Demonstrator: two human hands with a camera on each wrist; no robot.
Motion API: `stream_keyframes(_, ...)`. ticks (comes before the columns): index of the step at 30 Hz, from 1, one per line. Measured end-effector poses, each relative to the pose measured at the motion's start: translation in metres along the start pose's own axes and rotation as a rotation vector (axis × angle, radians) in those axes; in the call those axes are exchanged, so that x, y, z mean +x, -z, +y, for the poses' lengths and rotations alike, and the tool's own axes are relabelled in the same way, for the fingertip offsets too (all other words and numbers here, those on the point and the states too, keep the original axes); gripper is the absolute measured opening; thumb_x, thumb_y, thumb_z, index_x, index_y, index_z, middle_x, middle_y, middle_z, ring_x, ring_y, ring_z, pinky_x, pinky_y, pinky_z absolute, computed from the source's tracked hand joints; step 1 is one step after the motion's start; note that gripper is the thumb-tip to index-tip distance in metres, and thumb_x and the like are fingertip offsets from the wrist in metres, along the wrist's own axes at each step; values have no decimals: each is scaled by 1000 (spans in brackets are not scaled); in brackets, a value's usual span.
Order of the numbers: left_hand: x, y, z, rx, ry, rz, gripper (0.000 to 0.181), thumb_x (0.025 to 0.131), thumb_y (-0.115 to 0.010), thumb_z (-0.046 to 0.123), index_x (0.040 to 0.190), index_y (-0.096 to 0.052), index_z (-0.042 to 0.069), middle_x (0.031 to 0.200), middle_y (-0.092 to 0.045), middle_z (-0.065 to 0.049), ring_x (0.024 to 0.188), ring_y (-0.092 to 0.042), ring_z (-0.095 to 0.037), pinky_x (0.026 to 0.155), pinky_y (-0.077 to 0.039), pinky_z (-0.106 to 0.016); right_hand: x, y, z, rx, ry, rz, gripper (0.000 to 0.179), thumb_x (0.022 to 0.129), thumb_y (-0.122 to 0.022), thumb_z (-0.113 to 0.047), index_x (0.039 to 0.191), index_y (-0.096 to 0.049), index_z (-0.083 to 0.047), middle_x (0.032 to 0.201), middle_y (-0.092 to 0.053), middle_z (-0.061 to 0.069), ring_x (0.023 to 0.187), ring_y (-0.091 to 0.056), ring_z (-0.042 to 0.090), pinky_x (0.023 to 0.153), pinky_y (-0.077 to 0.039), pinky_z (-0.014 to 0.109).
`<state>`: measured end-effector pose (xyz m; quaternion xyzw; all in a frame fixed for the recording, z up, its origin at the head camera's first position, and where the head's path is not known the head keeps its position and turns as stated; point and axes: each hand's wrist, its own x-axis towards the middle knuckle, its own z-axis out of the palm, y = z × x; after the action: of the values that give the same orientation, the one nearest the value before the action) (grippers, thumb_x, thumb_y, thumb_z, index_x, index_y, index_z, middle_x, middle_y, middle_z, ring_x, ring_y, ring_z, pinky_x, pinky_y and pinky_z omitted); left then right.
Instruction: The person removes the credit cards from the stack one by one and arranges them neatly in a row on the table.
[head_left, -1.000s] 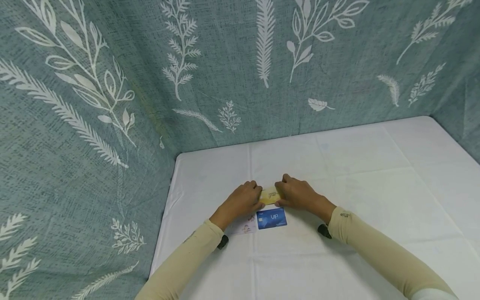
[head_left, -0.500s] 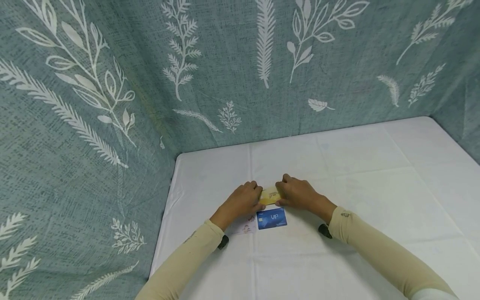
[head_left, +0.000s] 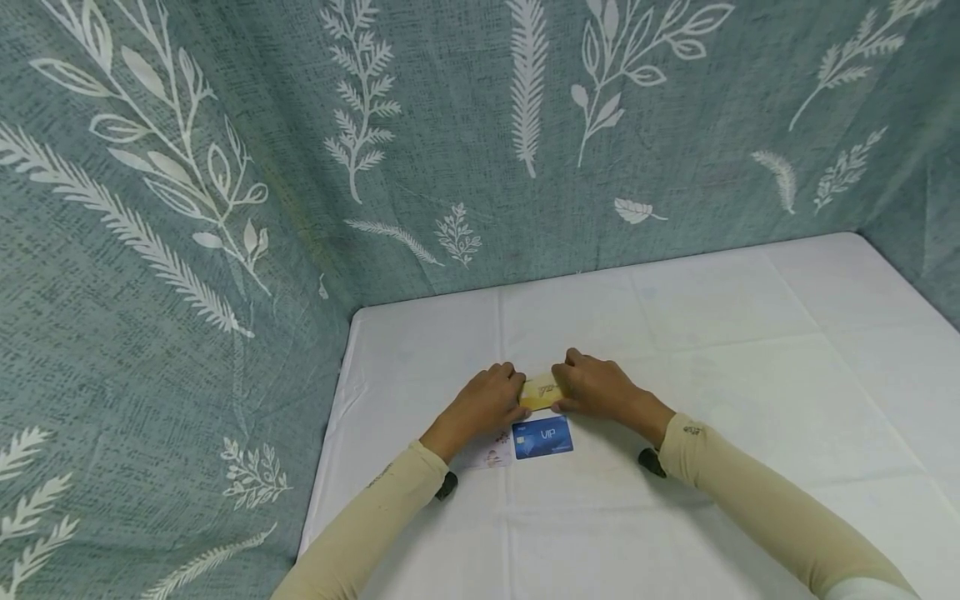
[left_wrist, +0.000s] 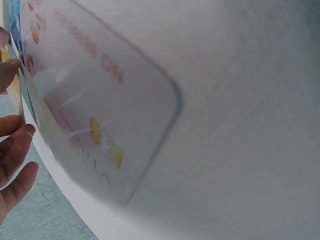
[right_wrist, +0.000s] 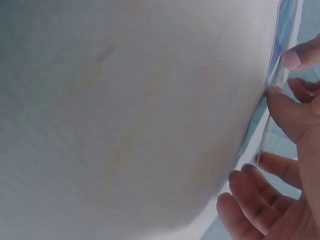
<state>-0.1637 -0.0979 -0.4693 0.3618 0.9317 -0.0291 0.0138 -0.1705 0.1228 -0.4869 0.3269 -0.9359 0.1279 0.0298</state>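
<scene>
White tablecloth (head_left: 735, 417); we see left hand (head_left: 483, 402) and right hand (head_left: 600, 388) pinching opposite ends of the yellow card (head_left: 540, 393), probably to steady it beyond the blue card (head_left: 543, 438).

White-clothed table (head_left: 750, 375) under blue VIP card (head_left: 543, 437), pale card (head_left: 493, 453)

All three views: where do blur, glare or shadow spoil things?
Left wrist: the pale rounded-corner plastic card looks soft, glare streaks crossing it; right wrist: the white tablecloth is blurry, darker toward the left; head: lettering on the yellow rectangular card is too small to read, and a soft shadow lies beneath the beige right sleeve.
</scene>
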Motion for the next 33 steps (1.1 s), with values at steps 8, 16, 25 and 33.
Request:
stream_keyframes(8, -1, 2, 3, -1, 4, 19, 52, 88, -63, 47, 119, -59, 6, 104, -57, -5, 87, -53, -16, 78, -48, -31, -3, 4, 0, 5, -3, -4, 56, 76, -74, -49, 113, -65, -7, 93, -55, 7, 66, -47, 10, 51, -40, 23)
stream_keyframes(16, -2, 6, 6, -1, -11, 31, 54, 87, -63, 48, 119, -59, 5, 105, -57, -6, 88, -53, -16, 78, -47, -31, -8, 8, 0, 5, -5, 7, 56, 76, -74, -48, 113, -65, -7, 94, -55, 6, 66, -46, 10, 52, -40, 23)
stream_keyframes(25, -1, 6, 10, 26, -37, 59, 54, 88, -62, 47, 120, -59, 5, 106, -58, -6, 89, -54, -16, 78, -48, -31, -15, 11, 1, -8, 27, 53, 55, 76, -74, -49, 111, -65, -8, 94, -56, 7, 66, -47, 9, 50, -40, 22)
stream_keyframes(33, -1, 9, 15, 21, -46, 66, 52, 88, -62, 45, 120, -59, 4, 105, -58, -7, 88, -55, -17, 77, -48, -31, -21, 11, 4, -16, 20, 62, 53, 77, -74, -48, 111, -64, -9, 95, -55, 6, 66, -46, 8, 49, -38, 22)
